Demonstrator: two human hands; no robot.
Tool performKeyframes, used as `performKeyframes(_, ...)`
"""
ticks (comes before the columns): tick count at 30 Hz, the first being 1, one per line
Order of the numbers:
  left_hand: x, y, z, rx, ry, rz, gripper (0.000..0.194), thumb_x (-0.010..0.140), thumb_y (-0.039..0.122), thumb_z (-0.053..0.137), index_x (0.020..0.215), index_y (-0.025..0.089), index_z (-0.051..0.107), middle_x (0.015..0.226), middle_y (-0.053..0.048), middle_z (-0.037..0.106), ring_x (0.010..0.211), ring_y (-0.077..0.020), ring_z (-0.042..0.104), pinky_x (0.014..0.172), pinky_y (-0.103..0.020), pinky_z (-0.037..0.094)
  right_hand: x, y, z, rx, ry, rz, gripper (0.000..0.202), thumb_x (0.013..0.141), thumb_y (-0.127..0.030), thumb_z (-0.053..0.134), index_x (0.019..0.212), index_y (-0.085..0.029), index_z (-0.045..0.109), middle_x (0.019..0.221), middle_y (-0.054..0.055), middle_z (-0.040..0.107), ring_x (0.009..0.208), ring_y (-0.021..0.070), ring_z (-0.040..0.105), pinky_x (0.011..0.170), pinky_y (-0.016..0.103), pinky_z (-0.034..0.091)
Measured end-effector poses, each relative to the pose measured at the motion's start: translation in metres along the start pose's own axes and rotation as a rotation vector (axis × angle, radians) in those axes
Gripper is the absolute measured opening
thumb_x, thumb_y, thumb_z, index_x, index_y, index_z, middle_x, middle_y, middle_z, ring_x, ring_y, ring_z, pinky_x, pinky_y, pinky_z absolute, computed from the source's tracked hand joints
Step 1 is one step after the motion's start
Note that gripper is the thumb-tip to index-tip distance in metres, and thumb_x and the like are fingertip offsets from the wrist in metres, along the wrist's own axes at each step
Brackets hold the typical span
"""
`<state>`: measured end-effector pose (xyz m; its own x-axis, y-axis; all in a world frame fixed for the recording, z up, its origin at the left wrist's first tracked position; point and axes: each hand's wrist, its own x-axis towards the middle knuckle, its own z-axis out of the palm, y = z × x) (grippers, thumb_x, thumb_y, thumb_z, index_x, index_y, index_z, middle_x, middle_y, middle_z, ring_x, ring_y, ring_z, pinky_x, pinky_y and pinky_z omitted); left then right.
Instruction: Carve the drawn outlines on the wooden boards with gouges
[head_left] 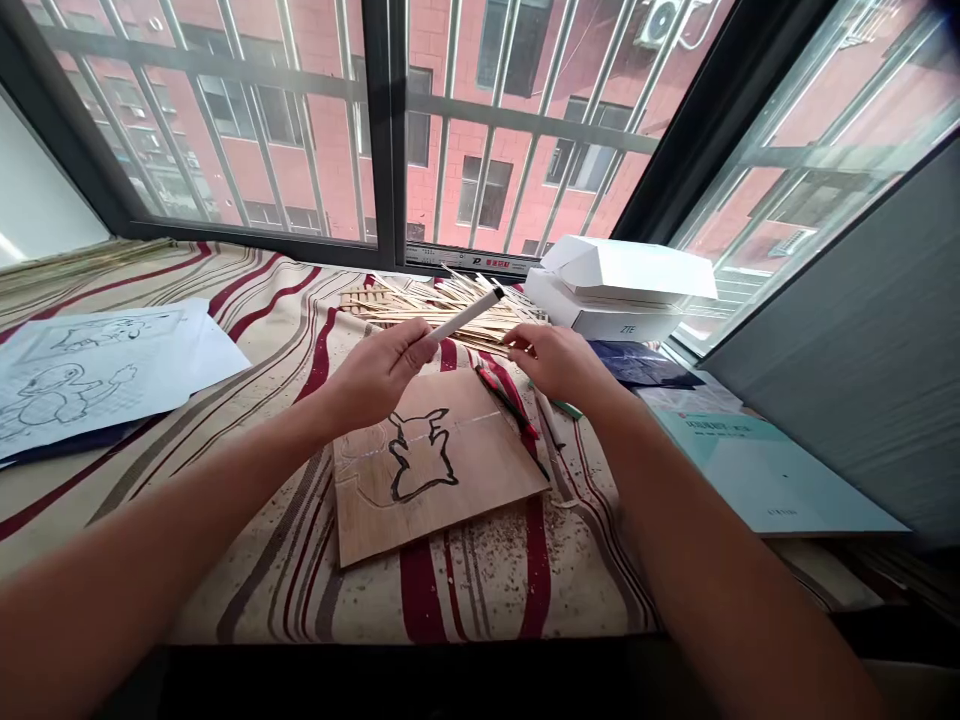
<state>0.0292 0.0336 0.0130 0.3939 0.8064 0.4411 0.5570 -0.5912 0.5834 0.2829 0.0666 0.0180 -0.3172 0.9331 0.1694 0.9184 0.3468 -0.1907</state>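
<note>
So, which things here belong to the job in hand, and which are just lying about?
Likely the job's:
white pen with a black end, in the left hand
flat wooden board with black outline

Seemingly lying about:
white cardboard box
pale turquoise rectangular book

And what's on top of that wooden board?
The wooden board bears a thick black outline, with fainter lines at its left. The left hand covers part of the far side, so any marks there can't be seen.

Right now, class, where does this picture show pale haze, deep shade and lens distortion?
Head view: pale haze on the right window pane; head view: near-black shade below the striped cloth; head view: apparent wide-angle stretch, window frame sides leaning outward, forearms looming large.
</note>
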Motion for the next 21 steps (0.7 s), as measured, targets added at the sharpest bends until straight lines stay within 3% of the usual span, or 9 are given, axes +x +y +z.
performKeyframes(2,-0.007,-0.003,0.002,-0.045,0.019,0.0,0.034,0.102,0.045,0.043,0.079,0.02,0.048,0.065,0.003,0.044,0.059,-0.0114,0.04,0.055,-0.026,0.033,-0.002,-0.009,0.0,0.311,-0.05,-0.12,0.033,0.1,-0.027,0.051,0.128,-0.016,0.063,0.103,0.009,0.072,0.086,0.018,0.068,0.08,0.033,0.056)
performKeyframes(5,-0.013,-0.003,0.005,-0.104,0.003,0.035,0.033,0.102,0.045,0.045,0.085,0.019,0.057,0.072,0.002,0.055,0.065,-0.0117,0.047,0.062,-0.026,0.039,-0.006,-0.031,0.01,1.033,-0.158,-0.388,0.036,0.094,-0.035,0.065,0.126,-0.018,0.062,0.091,0.002,0.063,0.072,0.0123,0.06,0.068,0.029,0.056)
performKeyframes(7,-0.013,0.001,0.007,-0.189,-0.045,0.081,0.032,0.102,0.044,0.045,0.094,0.019,0.063,0.086,-0.001,0.066,0.078,-0.0134,0.056,0.072,-0.027,0.045,-0.009,-0.049,0.019,1.303,-0.074,-0.483,0.028,0.093,-0.039,0.068,0.112,-0.019,0.067,0.08,-0.001,0.058,0.067,0.0102,0.054,0.06,0.026,0.05)
performKeyframes(9,-0.012,0.003,0.007,-0.285,-0.107,0.084,0.03,0.102,0.044,0.045,0.106,0.02,0.064,0.089,-0.002,0.069,0.08,-0.0137,0.059,0.074,-0.027,0.046,-0.011,-0.062,0.026,1.382,0.053,-0.489,0.023,0.095,-0.042,0.067,0.101,-0.019,0.069,0.073,-0.003,0.054,0.062,0.0083,0.049,0.056,0.024,0.044)
performKeyframes(12,-0.011,0.001,0.003,-0.37,-0.168,0.01,0.028,0.099,0.048,0.051,0.108,0.021,0.056,0.066,0.005,0.053,0.058,-0.0103,0.044,0.055,-0.023,0.037,-0.013,-0.066,0.023,1.327,0.138,-0.492,0.027,0.094,-0.046,0.068,0.087,-0.02,0.065,0.079,-0.001,0.059,0.063,0.0089,0.049,0.057,0.026,0.046)
performKeyframes(14,-0.011,-0.004,0.0,-0.377,-0.165,-0.041,0.028,0.096,0.047,0.055,0.105,0.021,0.05,0.065,0.007,0.045,0.053,-0.0091,0.037,0.051,-0.023,0.032,-0.014,-0.058,0.014,1.267,0.225,-0.492,0.025,0.097,-0.045,0.061,0.088,-0.021,0.06,0.09,0.002,0.062,0.073,0.0119,0.055,0.066,0.029,0.052)
performKeyframes(16,-0.012,-0.009,-0.001,-0.371,-0.141,-0.067,0.024,0.095,0.04,0.055,0.106,0.021,0.046,0.071,0.006,0.047,0.057,-0.0097,0.04,0.054,-0.023,0.035,-0.015,-0.046,0.003,1.143,0.372,-0.486,0.021,0.101,-0.039,0.05,0.09,-0.022,0.055,0.096,0.005,0.06,0.085,0.0151,0.059,0.077,0.033,0.053)
performKeyframes(18,-0.014,-0.012,-0.001,-0.371,-0.146,-0.044,0.018,0.096,0.033,0.049,0.109,0.02,0.046,0.078,0.002,0.051,0.066,-0.0115,0.046,0.061,-0.026,0.041,-0.016,-0.037,-0.003,0.83,0.429,-0.485,0.018,0.101,-0.031,0.046,0.087,-0.022,0.052,0.092,0.005,0.059,0.084,0.0165,0.058,0.077,0.034,0.049)
performKeyframes(21,-0.017,-0.011,0.002,-0.344,-0.212,0.051,0.018,0.102,0.032,0.04,0.114,0.02,0.043,0.081,0.001,0.054,0.073,-0.0131,0.05,0.069,-0.028,0.043,-0.018,-0.034,0.001,0.249,0.262,-0.498,0.015,0.101,-0.024,0.046,0.093,-0.019,0.057,0.087,0.006,0.064,0.073,0.0164,0.051,0.066,0.032,0.036)
